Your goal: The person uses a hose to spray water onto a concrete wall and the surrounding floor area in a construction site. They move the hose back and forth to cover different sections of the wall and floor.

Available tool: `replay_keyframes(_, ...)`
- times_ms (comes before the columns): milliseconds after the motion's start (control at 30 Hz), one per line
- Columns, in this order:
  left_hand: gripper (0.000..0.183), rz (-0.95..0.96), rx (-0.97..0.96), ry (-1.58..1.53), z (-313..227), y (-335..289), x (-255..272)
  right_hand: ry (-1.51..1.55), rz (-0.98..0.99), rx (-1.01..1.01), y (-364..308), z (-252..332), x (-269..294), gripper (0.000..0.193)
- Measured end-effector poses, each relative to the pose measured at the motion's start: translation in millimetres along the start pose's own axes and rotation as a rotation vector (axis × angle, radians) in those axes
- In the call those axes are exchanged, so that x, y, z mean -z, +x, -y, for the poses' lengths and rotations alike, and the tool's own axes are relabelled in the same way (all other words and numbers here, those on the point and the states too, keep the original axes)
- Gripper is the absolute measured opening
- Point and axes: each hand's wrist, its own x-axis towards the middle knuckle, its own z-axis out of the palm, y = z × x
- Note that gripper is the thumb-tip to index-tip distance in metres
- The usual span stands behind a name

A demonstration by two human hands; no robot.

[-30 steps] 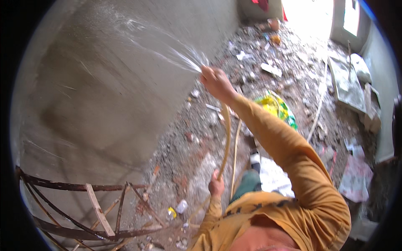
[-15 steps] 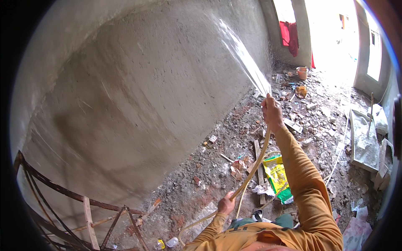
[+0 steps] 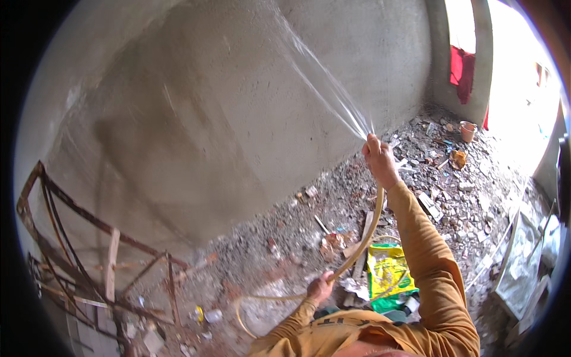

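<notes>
A pale yellow hose [image 3: 364,249] runs through both of my hands. My right hand [image 3: 379,159], raised at the end of an outstretched arm, is closed round its outlet end, fingers pressed at the mouth. From there a fanned jet of water [image 3: 324,83] shoots up and to the left onto a grey plastered wall [image 3: 238,113]. Lower down, close to my body, my left hand [image 3: 320,287] grips the same hose. Beyond that hand the hose loops left and down to the ground. Darker damp patches show on the wall.
Rubble [image 3: 428,178] covers the floor. A rusty metal frame [image 3: 77,238] with a wooden slat stands at left. A yellow-green sack [image 3: 389,271] lies below my right arm. Farther off are an orange bucket [image 3: 468,131], a bright doorway and, at right, a large grey tray [image 3: 520,262].
The view has turned to the right, so the wall and doorway sit differently. The water jet now spreads wider and thinner. Both hands keep their hold on the hose.
</notes>
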Motion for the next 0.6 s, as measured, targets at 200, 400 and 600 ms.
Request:
replay_keyframes(200,0.027,-0.046,0.068,-0.002,-79,8,-98,-0.052,0.269,-0.261,10,-44,85,0.05)
replay_keyframes(400,0.029,-0.004,0.039,0.008,-187,-11,-200,-0.307,0.532,-0.278,23,-128,173,0.054)
replay_keyframes(600,0.027,-0.098,0.071,-0.007,-226,3,-242,-0.148,0.539,-0.383,45,-141,215,0.055)
